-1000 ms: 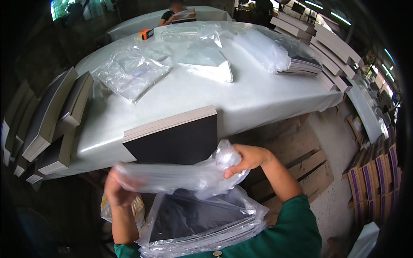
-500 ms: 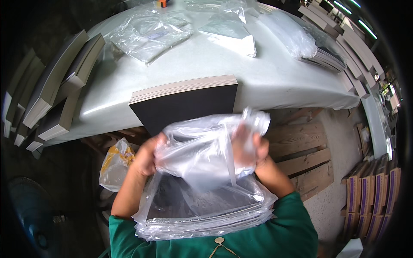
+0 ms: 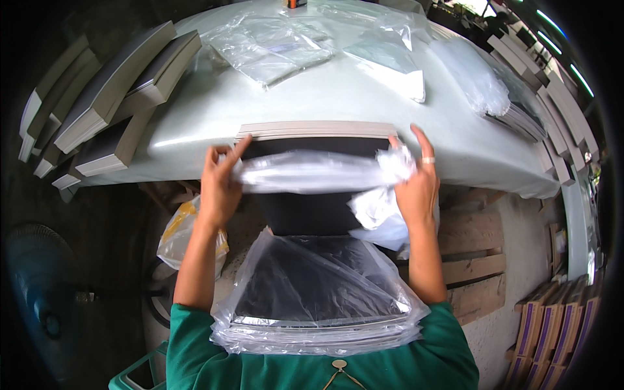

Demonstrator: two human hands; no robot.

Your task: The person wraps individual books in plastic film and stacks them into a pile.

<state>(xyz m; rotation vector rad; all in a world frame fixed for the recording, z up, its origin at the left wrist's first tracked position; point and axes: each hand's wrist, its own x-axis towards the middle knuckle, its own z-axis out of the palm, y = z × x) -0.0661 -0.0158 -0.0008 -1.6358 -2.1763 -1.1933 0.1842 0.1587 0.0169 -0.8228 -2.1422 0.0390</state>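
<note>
A clear plastic bag [image 3: 305, 172] stretches between my two hands, bunched and blurred by motion. My left hand [image 3: 222, 185] grips one end of it, its index finger pointing to the left corner of a stack of black boards [image 3: 318, 218] with pale edges. At the other end my right hand [image 3: 417, 185] holds the gathered plastic, index finger raised beside the stack's right corner. The stack leans at the table's front edge, partly behind the bag. Close to my body lies a pile of black boards in clear bags [image 3: 318, 286].
More thick black boards [image 3: 117, 84] stand stacked on the left of the pale-covered table [image 3: 195, 140]. Loose plastic bags [image 3: 270, 49] lie further back. Below are a wooden pallet [image 3: 474, 266], brown cartons [image 3: 552, 325] at right and a fan [image 3: 45, 305] at left.
Both hands have moved forward and apart with the bag, from above the bagged pile to the top of the black board stack. The bag is now drawn out into a narrow band.
</note>
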